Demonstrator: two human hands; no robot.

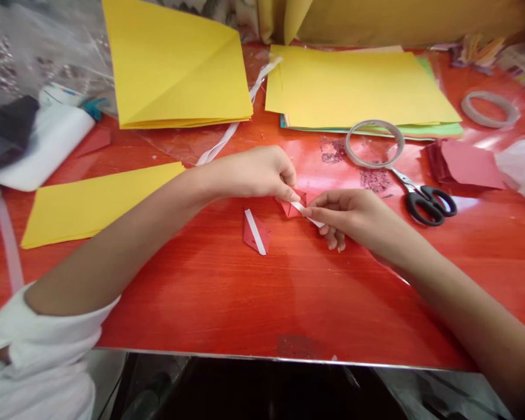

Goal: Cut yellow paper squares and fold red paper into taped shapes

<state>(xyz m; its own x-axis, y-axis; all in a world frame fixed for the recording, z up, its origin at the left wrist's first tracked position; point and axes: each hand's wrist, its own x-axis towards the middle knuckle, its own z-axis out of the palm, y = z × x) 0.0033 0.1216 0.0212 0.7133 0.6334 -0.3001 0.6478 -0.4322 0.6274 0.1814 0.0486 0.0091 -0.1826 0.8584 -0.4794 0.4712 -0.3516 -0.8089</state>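
A folded red paper piece (290, 209) lies on the table under my fingers, a narrow white strip of tape (298, 206) running across it. My left hand (266, 172) is closed, with thumb and fingertip pinching the strip's upper end over the paper. The strip's lower end is between the thumb and fingers of my right hand (347, 216), also closed. Fingers partly cover both strip and paper. Just left of them rests another folded red paper piece (263, 228) with a white strip (255, 231) along its length.
Black-handled scissors (426, 201) lie right of my hands, touching a tape roll (374, 144); another roll (490, 109) is farther right. Yellow paper stacks (179, 70) (359, 87) and folded yellow sheets (100, 201) lie around. Red paper squares (470, 166) sit at right. The table's front edge (245, 354) is near me.
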